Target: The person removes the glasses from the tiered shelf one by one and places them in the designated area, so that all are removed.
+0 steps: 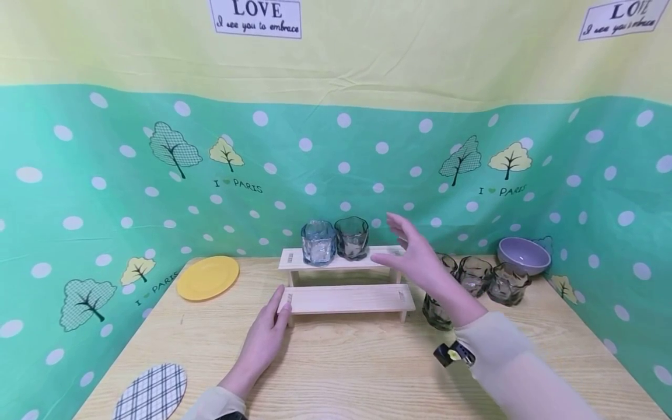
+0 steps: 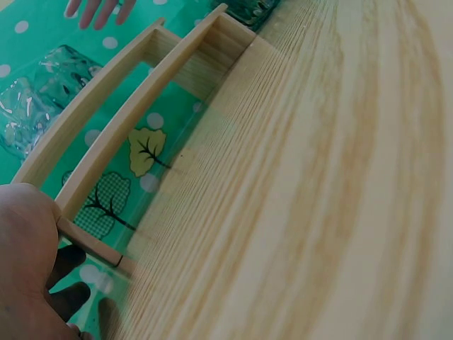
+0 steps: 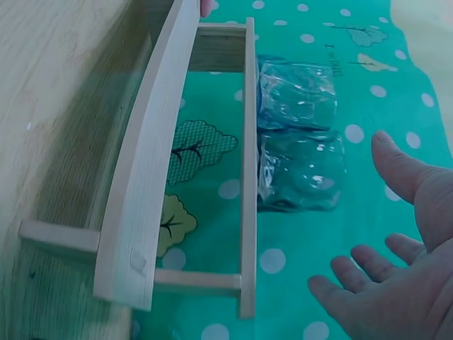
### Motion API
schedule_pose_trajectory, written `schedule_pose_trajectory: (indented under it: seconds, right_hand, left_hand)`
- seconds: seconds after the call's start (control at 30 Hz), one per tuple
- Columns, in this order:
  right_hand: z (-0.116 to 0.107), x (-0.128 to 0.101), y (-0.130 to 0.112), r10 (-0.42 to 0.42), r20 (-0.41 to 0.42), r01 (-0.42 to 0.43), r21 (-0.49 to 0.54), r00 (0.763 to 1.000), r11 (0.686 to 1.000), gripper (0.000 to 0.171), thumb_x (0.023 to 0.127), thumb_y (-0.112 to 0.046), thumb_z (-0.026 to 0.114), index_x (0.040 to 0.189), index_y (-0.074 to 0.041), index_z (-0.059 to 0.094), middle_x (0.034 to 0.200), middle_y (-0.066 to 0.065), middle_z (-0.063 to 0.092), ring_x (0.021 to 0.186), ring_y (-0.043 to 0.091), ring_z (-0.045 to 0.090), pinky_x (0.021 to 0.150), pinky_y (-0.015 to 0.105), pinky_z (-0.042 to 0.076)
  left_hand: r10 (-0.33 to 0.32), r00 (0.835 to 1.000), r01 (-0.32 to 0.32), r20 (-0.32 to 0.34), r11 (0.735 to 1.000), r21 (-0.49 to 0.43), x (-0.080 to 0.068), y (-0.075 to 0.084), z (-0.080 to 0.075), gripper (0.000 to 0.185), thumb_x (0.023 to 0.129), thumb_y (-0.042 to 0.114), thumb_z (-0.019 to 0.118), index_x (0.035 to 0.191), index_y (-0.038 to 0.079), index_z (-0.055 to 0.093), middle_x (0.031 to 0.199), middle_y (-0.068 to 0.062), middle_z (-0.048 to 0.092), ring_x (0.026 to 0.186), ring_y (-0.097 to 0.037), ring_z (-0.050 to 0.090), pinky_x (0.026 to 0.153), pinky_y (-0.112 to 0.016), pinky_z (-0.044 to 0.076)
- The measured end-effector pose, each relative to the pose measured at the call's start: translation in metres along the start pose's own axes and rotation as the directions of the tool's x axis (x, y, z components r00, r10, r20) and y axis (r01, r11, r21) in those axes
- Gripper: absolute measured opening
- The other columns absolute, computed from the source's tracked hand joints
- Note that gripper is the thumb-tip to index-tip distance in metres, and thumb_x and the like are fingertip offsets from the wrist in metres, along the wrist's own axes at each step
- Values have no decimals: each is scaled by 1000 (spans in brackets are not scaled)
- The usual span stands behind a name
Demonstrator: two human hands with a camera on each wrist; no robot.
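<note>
Probably slick stuff, go easy

Head view: blue glass [image 1: 318, 242] and grey glass [image 1: 352, 238] up on the wooden stand [image 1: 346, 299] (likely heavyish, breakable; grip the sides). Left wrist: left hand [image 2: 28, 262] touching the stand's end. Right wrist: right hand [image 3: 417, 290] empty, fingers spread.

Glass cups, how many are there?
6 visible: blue cup and gray cup atop the stand, four brownish cups right of it; the right arm may hide more.

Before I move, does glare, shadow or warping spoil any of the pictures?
Head: bright light, wooden stand clear; left wrist: stand's boards look bowed, near tabletop soft, left hand partly shaded; right wrist: dimmer, front board bowed, white glints on two glasses.
</note>
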State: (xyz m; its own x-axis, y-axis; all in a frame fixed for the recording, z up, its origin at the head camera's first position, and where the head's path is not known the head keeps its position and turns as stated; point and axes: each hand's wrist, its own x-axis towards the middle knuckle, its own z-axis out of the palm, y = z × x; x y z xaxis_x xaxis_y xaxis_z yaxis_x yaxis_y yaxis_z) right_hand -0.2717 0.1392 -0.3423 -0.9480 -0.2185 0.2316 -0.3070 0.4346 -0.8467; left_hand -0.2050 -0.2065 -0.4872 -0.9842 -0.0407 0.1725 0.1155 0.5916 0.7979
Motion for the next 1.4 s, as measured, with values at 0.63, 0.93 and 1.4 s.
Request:
schedule_pose_trajectory:
  seconds: [0.63,0.93,1.4]
  right_hand:
    - [43,43,8,25,14,-26,98,1000,995,110,92,-23,94,177,-19,25,176,18,34,156,47,40,127,57,37]
    - [57,53,17,42,14,-43,76,999,996,111,91,-30,95,177,-29,25,176,13,34,160,41,35,123,59,42]
    - [65,54,23,36,-10,-35,55,999,998,108,91,-33,95,175,-34,28,174,12,37,151,44,46,118,62,46]
  left_hand:
    - [-8,1000,8,-1,1000,-5,0,1,0,62,121,36,48,175,11,32,160,-30,53,154,-46,44,127,-64,33]
    - [-6,1000,6,-1,1000,-4,0,0,1,62,121,36,48,175,11,33,160,-30,53,153,-46,45,126,-65,34]
    - [3,1000,-3,-6,1000,-2,1,2,0,62,120,35,49,175,10,33,153,-28,59,152,-45,48,126,-65,35]
